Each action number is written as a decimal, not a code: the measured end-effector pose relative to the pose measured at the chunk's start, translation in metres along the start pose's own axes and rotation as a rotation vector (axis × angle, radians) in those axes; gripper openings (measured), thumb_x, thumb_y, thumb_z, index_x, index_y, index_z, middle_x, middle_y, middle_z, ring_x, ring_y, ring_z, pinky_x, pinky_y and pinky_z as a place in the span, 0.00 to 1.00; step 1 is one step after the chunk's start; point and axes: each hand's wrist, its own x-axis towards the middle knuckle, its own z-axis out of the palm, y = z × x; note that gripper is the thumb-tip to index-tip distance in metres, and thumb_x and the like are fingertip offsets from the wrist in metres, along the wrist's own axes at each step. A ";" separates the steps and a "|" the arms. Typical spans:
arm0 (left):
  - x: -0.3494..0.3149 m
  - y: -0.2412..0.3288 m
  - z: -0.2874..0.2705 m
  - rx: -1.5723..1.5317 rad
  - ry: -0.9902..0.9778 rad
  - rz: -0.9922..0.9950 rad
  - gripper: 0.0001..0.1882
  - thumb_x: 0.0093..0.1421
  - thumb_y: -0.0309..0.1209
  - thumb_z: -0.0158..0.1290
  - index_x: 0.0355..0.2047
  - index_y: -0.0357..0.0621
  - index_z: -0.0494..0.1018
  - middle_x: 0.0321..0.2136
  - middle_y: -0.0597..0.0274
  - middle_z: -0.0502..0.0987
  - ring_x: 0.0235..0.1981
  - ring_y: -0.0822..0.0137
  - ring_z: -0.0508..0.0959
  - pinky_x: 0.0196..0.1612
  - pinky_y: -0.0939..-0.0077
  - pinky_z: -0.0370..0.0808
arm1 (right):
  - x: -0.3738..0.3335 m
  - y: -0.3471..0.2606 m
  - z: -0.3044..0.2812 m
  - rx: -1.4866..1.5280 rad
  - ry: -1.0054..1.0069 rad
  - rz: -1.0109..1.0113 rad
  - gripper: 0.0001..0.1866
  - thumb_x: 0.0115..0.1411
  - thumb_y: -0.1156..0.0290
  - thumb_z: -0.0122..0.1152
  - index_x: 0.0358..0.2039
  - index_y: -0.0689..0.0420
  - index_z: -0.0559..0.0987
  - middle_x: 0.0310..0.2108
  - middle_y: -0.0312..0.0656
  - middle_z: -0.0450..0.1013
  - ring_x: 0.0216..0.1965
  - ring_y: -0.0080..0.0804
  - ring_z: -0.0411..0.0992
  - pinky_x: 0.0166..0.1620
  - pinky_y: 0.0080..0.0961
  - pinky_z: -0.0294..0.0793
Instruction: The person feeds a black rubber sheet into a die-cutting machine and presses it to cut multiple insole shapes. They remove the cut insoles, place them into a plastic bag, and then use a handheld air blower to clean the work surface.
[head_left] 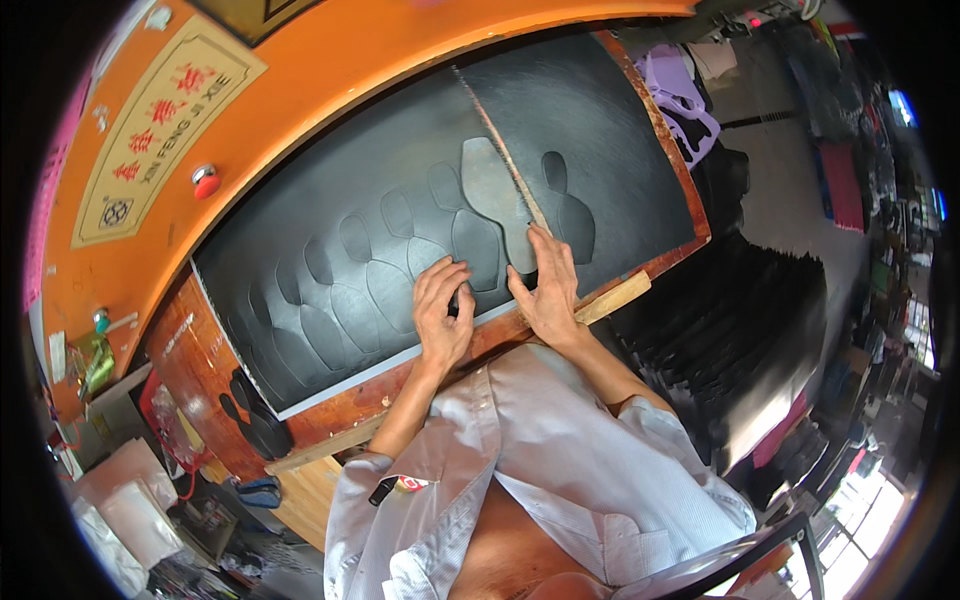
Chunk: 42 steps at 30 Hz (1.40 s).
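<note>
A black sheet [330, 210] lies before me, marked with several pairs of outlines shaped like shoe-sole parts. My left hand [443, 312] is over its near edge, fingers bent and thumb apart, with no held thing showing. To its right my right hand [548, 290] has fingers stretched out and thumb spread. Its fingertips touch the sheet beside a grey sole-shaped patch [485, 180]; whether this is a flat piece or an opening, I cannot tell. A thin, rough brownish line [495, 140] runs along the patch's right side to the fingertips.
An orange machine beam [330, 80] with a red button [205, 182] spans the far side. The reddish wooden board [340, 428] borders the sheet. Dark sole-shaped pieces [262, 425] lie at its left. A purple plastic chair [675, 85] and a black stack [730, 310] stand right.
</note>
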 end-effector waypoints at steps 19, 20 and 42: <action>-0.129 -0.025 -0.071 0.154 0.009 0.078 0.12 0.51 0.13 0.53 0.33 0.39 0.79 0.35 0.53 0.84 0.34 0.53 0.82 0.42 0.62 0.79 | -0.006 -0.003 0.010 0.099 0.107 0.115 0.32 0.57 0.71 0.72 0.61 0.66 0.71 0.61 0.51 0.71 0.58 0.51 0.69 0.62 0.44 0.70; -0.144 -0.031 -0.078 0.178 -0.028 0.053 0.12 0.51 0.13 0.53 0.33 0.40 0.80 0.35 0.53 0.84 0.34 0.54 0.83 0.41 0.64 0.79 | -0.006 -0.004 0.009 0.095 0.110 0.114 0.32 0.57 0.71 0.72 0.61 0.66 0.71 0.61 0.51 0.71 0.58 0.51 0.69 0.62 0.44 0.70; -0.157 -0.020 -0.044 0.493 0.302 -0.112 0.08 0.59 0.23 0.58 0.38 0.41 0.83 0.28 0.54 0.83 0.28 0.54 0.82 0.35 0.63 0.77 | 0.036 0.028 -0.047 0.539 0.369 0.239 0.06 0.66 0.75 0.64 0.41 0.64 0.80 0.34 0.41 0.77 0.31 0.26 0.72 0.39 0.26 0.74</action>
